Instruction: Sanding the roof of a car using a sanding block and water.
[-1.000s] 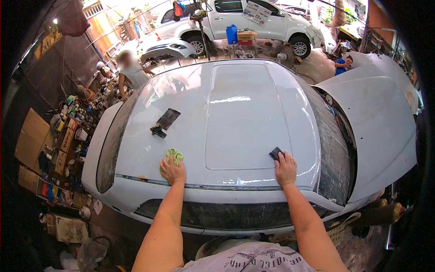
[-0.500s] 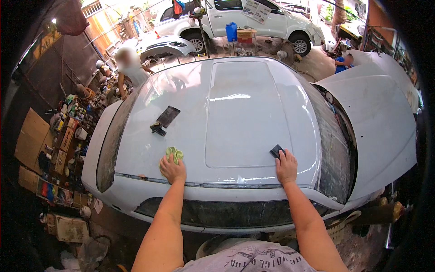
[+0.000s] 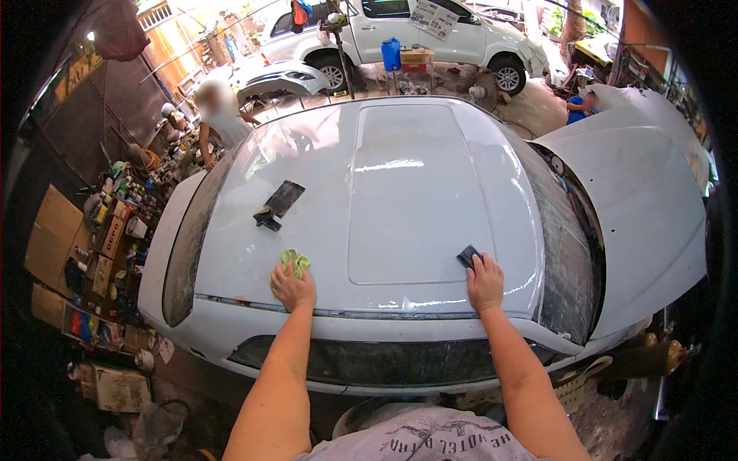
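Before me spreads the wet, glossy pale-grey roof [image 3: 415,200] of a car. On its near left part, my left hand [image 3: 293,290] is closed on a crumpled yellow-green cloth [image 3: 295,263] that bunches out past the fingers. Toward the windshield side, my right hand [image 3: 486,284] grips a small black sanding block [image 3: 466,255], pressed against the roof near the raised panel's edge. Beyond the cloth lie a dark sheet of what looks like sandpaper [image 3: 286,197] and a smaller folded black piece [image 3: 267,220].
The car's hood [image 3: 630,200] stands raised at right. A person in a light top [image 3: 225,127] is at the car's far left; another in blue [image 3: 578,111] is at far right. Cluttered boxes [image 3: 114,230] line the left. A white pickup [image 3: 430,42] is parked behind.
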{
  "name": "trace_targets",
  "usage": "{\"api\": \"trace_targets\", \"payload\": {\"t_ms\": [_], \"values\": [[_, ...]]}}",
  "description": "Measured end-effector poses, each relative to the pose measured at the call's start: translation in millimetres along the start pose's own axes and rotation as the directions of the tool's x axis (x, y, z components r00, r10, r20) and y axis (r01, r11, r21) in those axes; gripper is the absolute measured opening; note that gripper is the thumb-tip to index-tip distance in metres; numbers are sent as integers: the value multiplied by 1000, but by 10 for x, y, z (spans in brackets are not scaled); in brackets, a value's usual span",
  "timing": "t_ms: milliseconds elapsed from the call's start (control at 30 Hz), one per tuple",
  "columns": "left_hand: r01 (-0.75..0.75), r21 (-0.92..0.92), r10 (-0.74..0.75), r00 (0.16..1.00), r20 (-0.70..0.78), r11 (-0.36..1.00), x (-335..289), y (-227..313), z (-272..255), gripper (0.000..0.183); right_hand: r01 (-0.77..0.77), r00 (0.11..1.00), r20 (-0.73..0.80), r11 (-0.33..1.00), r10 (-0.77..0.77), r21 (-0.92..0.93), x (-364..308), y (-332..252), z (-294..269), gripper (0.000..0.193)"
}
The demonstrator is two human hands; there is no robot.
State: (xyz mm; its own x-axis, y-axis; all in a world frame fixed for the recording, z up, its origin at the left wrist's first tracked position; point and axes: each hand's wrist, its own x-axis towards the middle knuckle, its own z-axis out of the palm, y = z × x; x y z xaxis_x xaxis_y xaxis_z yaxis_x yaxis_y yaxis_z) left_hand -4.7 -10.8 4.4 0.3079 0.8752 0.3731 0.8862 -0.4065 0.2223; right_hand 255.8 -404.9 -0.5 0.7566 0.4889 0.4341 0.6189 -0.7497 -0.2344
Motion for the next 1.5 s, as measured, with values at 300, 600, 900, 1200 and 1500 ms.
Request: {"api": "trace_targets", "payload": {"t_ms": [300, 600, 900, 1200, 1500], "values": [[9, -17, -8, 999, 48, 1000, 17, -30, 24, 49, 14, 1000, -13, 1000, -14, -10, 2, 5, 4, 43], [-3, 9, 3, 1000, 26, 1000, 8, -52, 69, 49, 23, 1000, -20, 1000, -23, -14, 0, 10, 5, 43], [10, -3, -10, 999, 39, 1000, 5, -38, 51, 49, 32, 999, -40, 999, -33, -13, 3, 12, 8, 43], [16, -34, -14, 999, 52, 999, 10, -24, 19, 48, 19, 999, -27, 1000, -20, -16, -8, 9, 11, 42], [6, 17, -7, 1000, 19, 1000, 3, -23, 37, 45, 9, 1000, -1, 1000, -9, -10, -5, 9, 3, 42]]}}
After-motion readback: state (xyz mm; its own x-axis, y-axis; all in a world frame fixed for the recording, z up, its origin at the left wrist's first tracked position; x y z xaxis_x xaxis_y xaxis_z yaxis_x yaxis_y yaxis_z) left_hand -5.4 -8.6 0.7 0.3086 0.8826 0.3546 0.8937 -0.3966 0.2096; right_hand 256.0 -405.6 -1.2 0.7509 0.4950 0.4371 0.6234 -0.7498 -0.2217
